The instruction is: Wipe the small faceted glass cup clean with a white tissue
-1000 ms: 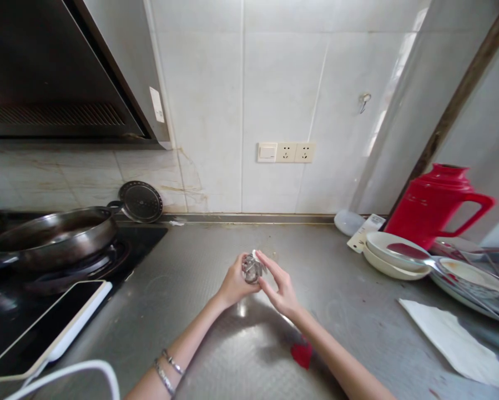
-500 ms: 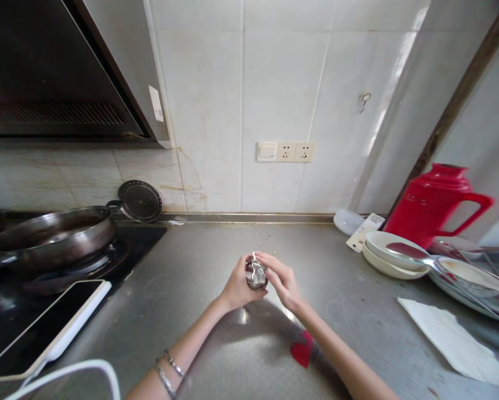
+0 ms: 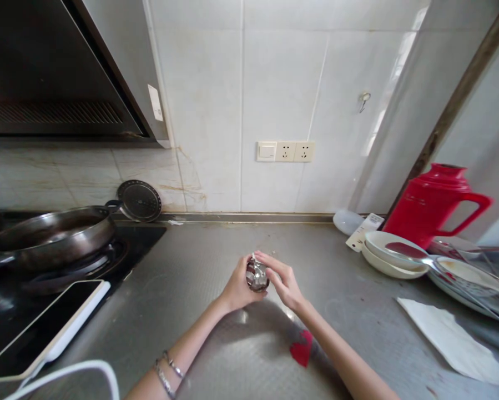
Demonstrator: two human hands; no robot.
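Observation:
Above the middle of the counter, a small round shiny thing (image 3: pixel 257 276) with silver and dark reflections sits between my two hands; its exact kind is unclear. My left hand (image 3: pixel 237 286) is wrapped round its left side, and a thumb or finger shows below it. From the right, my right hand (image 3: pixel 286 282) curves its fingers over the far edge and right side of the thing, closing around it. The fingertips of both hands meet near its top. A red heart-shaped patch (image 3: pixel 301 349) lies on the steel counter (image 3: pixel 216 355) near my right forearm.
On the left, a steel pan (image 3: pixel 66 244) rests on the stove, with a phone (image 3: pixel 45 328) and white cable in front. To the right stand a red thermos jug (image 3: pixel 428 205), stacked bowls (image 3: pixel 393 266), a plate with utensils, and a white paper (image 3: pixel 453 339).
The reflections on the round thing differ slightly, as if it has turned a little. My hands stay in nearly the same place.

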